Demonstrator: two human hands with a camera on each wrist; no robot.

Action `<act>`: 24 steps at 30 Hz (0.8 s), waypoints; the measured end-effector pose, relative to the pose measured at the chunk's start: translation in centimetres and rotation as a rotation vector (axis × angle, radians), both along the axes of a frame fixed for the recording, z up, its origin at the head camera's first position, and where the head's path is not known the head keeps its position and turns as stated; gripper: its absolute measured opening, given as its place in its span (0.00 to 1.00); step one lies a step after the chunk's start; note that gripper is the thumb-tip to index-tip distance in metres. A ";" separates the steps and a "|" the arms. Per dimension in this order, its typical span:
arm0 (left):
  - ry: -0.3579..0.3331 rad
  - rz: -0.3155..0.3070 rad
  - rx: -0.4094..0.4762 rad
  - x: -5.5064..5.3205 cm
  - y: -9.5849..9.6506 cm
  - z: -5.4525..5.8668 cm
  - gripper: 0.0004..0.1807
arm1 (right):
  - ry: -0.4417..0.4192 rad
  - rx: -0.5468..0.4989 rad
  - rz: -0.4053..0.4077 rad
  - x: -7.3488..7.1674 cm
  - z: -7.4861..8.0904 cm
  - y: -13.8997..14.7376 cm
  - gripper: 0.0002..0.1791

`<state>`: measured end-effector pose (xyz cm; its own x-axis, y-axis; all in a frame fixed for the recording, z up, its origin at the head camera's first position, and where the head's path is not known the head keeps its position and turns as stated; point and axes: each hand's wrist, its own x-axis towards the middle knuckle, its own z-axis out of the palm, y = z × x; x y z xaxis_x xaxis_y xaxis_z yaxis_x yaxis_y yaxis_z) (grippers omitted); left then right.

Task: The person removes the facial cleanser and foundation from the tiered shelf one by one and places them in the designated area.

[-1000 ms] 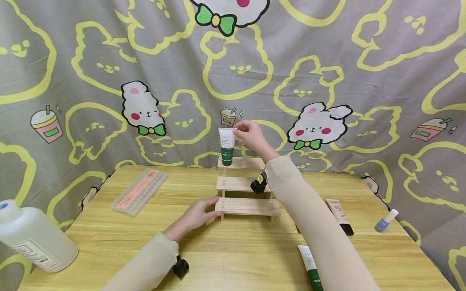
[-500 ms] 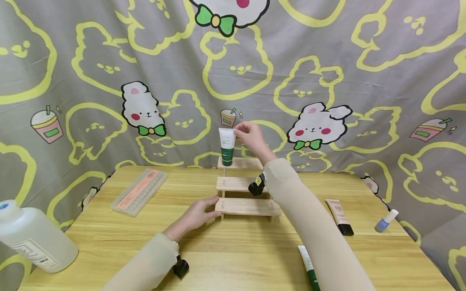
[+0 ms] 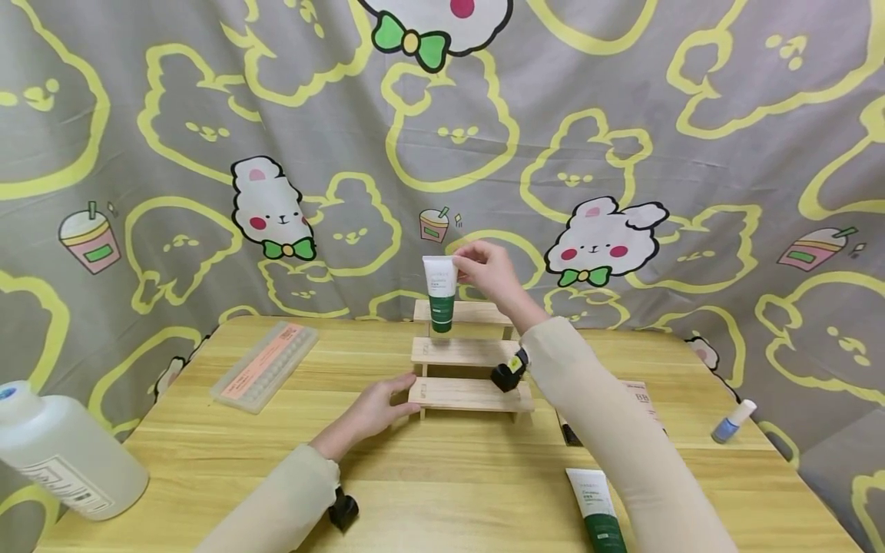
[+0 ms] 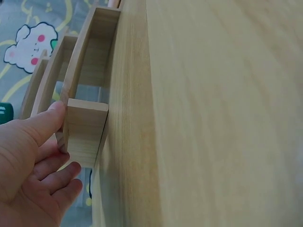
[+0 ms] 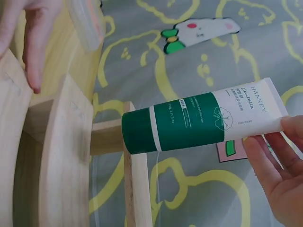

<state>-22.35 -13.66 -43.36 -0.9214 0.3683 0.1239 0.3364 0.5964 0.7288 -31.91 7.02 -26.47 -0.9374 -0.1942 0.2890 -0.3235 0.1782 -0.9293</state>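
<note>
My right hand [image 3: 487, 273] pinches a white-and-green squeeze tube [image 3: 441, 292] by its flat white end. Cap down, the tube hangs in front of the top step of a three-step wooden display stand [image 3: 470, 393]. In the right wrist view, the tube [image 5: 189, 120] shows its printed label, and its green cap overlaps the top step. My left hand [image 3: 373, 405] holds the left end of the lowest step. The left wrist view has the thumb and index finger of that hand [image 4: 33, 161] on the step's end, the other fingers loosely bent below.
A second white-and-green tube [image 3: 596, 511] lies at the front right. Beyond it are a BB cream tube [image 3: 639, 395], partly behind my right sleeve, and a blue nail polish bottle [image 3: 733, 421]. At left are a flat clear case [image 3: 266, 365] and a large translucent bottle [image 3: 76, 453].
The tube in my right hand has come off the top step, moving slightly right and toward me. My left hand stays on the stand.
</note>
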 end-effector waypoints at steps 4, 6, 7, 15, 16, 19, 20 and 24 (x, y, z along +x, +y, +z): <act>0.002 0.005 -0.003 0.0 0.0 0.1 0.32 | -0.029 -0.070 0.051 1.5 0.1 1.5 0.09; 0.004 0.007 -0.006 0.0 0.0 0.1 0.32 | -0.026 -0.079 0.072 2.3 0.1 2.4 0.10; 0.006 0.007 -0.008 0.0 0.0 0.1 0.32 | -0.024 -0.078 0.081 2.7 0.1 2.9 0.11; -0.004 -0.001 0.009 0.2 -0.1 0.2 0.33 | -0.024 -0.060 0.075 5.6 -0.9 8.2 0.14; -0.004 -0.001 0.009 0.2 -0.1 0.1 0.33 | -0.025 -0.062 0.070 5.8 -1.1 8.9 0.14; -0.002 0.002 0.007 0.2 -0.1 0.1 0.33 | -0.019 -0.054 0.045 6.4 -1.8 11.3 0.13; -0.003 0.002 0.009 0.2 -0.1 0.1 0.33 | -0.018 -0.059 0.041 6.6 -2.1 12.0 0.13; -0.011 -0.002 0.013 0.2 -0.1 0.1 0.33 | -0.028 -0.041 0.011 7.7 -3.2 15.3 0.10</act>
